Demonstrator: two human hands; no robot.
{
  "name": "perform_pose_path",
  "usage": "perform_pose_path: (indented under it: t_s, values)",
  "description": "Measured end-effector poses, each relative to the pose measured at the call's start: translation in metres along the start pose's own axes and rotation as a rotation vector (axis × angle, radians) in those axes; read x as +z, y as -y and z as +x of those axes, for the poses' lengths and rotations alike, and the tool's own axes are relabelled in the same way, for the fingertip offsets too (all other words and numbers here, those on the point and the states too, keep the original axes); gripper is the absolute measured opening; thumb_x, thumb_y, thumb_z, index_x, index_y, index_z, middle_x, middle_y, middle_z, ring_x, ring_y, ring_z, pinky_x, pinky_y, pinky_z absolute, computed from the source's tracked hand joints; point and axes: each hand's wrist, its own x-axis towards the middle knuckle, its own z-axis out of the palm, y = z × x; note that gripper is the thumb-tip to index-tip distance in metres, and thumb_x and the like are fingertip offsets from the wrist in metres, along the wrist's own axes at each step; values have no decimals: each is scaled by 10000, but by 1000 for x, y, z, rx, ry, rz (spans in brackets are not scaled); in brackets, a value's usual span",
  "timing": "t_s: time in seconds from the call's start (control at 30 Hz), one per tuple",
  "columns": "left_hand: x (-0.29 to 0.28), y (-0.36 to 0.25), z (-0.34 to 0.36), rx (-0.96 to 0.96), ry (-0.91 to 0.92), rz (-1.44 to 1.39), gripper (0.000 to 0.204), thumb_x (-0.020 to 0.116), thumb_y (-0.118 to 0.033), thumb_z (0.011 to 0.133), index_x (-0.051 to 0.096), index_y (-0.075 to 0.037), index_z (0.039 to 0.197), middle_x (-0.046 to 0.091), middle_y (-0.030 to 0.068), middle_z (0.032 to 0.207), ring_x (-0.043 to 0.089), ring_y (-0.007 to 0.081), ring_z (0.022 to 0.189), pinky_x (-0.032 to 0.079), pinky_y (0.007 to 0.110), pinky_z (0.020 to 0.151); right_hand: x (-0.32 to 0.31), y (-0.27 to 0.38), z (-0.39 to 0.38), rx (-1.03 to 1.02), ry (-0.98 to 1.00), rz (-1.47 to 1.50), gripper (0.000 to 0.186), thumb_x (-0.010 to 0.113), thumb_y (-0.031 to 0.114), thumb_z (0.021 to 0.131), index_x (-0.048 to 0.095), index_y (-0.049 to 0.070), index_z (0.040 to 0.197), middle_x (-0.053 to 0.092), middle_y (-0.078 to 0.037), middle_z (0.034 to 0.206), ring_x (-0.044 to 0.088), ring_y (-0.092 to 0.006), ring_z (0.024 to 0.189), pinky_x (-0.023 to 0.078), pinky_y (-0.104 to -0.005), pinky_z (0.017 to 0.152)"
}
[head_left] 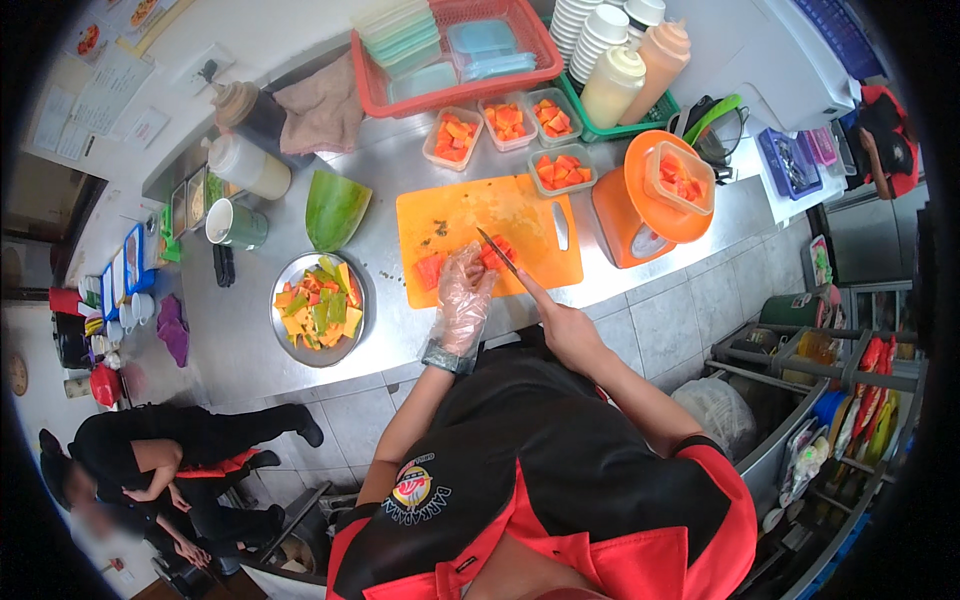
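My left hand [463, 295], in a clear plastic glove, has its fingers curled against a piece of red fruit [504, 244] on the orange cutting board [550, 274]. My right hand [573, 338] is closed round the handle of a kitchen knife [496, 246], its blade over that fruit. Another red fruit chunk [430, 269] lies left of the gloved hand. A second blade [560, 226] rests flat at the board's right side. Left of the board are a large green-skinned melon wedge [336, 211] and a metal bowl [364, 322] of green and yellow peelings.
Several plastic tubs of cut fruit [453, 138] line the back. One tub [680, 178] sits on an orange scale [625, 222]. Behind are a red basket [372, 93] and sauce bottles [612, 85]. A white bucket [237, 224] stands left. A person [150, 460] is at lower left.
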Motion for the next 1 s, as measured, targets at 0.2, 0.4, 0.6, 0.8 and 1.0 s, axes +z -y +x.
perform_pose_path:
  t_s: [0.2, 0.4, 0.6, 0.8, 1.0]
  values:
    - [-1, 8, -2, 8, 7, 0, 477, 658, 48, 829, 506, -9, 1278, 555, 96, 1193, 561, 122, 947, 525, 256, 829, 3, 0, -5, 26, 34, -29, 664, 410, 83, 937, 147, 257, 1520, 627, -294, 751, 625, -465, 702, 490, -560, 664]
    - [5, 13, -3, -2, -23, -78, 459, 657, 61, 831, 519, -4, 1263, 565, 94, 1184, 572, 121, 932, 529, 253, 822, 24, -14, 5, 45, 47, -31, 777, 462, 52, 858, 135, 295, 1519, 635, -250, 713, 640, -431, 684, 504, -537, 651]
    - [4, 11, 0, 28, -41, -62, 497, 671, 78, 807, 516, -2, 1273, 542, 92, 1185, 575, 128, 917, 533, 253, 777, 18, -10, 15, 9, 39, 44, 713, 433, 93, 917, 126, 314, 1521, 632, -248, 707, 641, -414, 683, 502, -519, 682]
    - [2, -2, 5, 60, 26, 94, 655, 646, 107, 767, 443, -37, 1373, 535, 124, 1196, 572, 176, 1034, 532, 264, 790, -12, -17, -2, 60, 46, 454, 573, 358, 186, 1020, 139, 334, 1528, 581, -121, 610, 596, -255, 554, 507, -408, 631]
    - [0, -39, 18, 253, 249, 750, 765, 679, -20, 730, 390, -87, 1436, 463, 208, 1378, 490, 336, 1234, 405, 387, 1043, -9, -51, -9, 257, 217, 699, 543, 337, 240, 1042, 130, 362, 1529, 548, -38, 606, 498, -105, 486, 452, -269, 478]
